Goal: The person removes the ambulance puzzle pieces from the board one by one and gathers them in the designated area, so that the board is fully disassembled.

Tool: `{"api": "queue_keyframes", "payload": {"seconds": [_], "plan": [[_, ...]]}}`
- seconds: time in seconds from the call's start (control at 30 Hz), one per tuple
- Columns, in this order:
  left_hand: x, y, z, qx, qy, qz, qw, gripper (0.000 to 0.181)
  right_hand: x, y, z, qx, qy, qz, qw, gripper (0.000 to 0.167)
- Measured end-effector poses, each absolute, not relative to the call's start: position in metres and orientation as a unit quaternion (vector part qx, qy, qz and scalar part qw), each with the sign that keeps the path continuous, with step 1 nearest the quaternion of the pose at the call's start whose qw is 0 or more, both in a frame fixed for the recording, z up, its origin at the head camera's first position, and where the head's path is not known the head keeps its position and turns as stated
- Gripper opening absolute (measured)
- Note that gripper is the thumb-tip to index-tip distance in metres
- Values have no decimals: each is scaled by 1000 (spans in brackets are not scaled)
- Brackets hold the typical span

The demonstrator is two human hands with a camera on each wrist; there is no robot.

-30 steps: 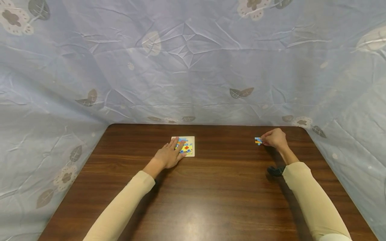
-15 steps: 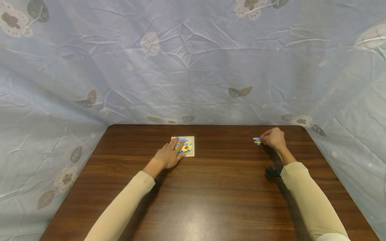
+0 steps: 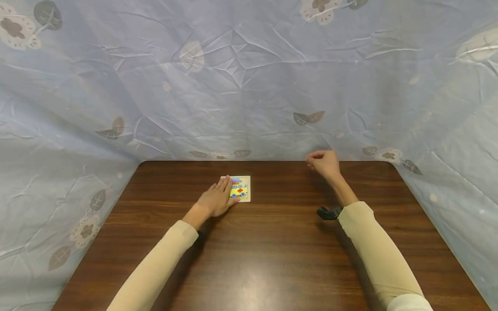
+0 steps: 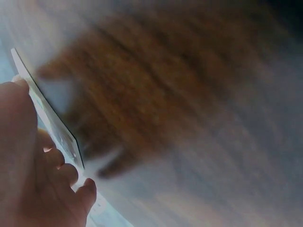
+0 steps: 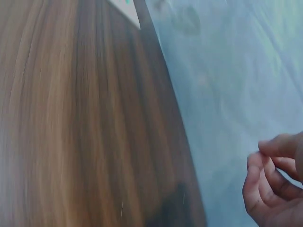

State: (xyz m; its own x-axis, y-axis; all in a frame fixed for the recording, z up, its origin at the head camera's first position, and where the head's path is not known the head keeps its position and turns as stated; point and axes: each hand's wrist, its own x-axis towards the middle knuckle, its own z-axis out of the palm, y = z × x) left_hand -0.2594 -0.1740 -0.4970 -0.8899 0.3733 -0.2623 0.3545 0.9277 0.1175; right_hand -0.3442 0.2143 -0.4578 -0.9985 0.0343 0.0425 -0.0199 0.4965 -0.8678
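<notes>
My left hand (image 3: 214, 201) lies flat with its fingers over the left part of a small square puzzle board (image 3: 248, 190), which shows a yellow vehicle with a red cross. The left wrist view has this hand (image 4: 42, 184) at the board's thin edge (image 4: 57, 125). Well to the right of the board, my right hand (image 3: 326, 165) is raised at the table's far edge, fingers curled. In the right wrist view, the hand's (image 5: 277, 182) thumb meets the forefinger, and no piece shows between them. The small puzzle piece seen earlier is not visible in any view.
The brown wooden table (image 3: 241, 250) reaches back to a pale blue-grey patterned cloth (image 3: 264, 86), which also hangs along both sides. A black device (image 3: 329, 213) sits at my right wrist. A pale corner of the board (image 5: 128, 12) enters the top of the right wrist view.
My right hand has moved left and toward the far edge; the blue and orange piece that was at its fingertips no longer shows. The fingers of my left hand have drawn closer together on the board.
</notes>
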Motion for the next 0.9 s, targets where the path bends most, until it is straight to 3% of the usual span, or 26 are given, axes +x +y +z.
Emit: {"api": "queue_keyframes", "payload": {"seconds": [0.27, 0.6, 0.9], "plan": [[-259, -185, -493, 186, 971, 53, 140, 86, -348, 131, -447, 122, -878, 463, -12, 19], [-263, -188, -501, 177, 971, 66, 143, 86, -346, 57, -459, 192, -893, 404, -52, 15], [-265, -185, -505, 182, 971, 71, 136, 84, -345, 23, -479, 195, -905, 372, -71, 12]]}}
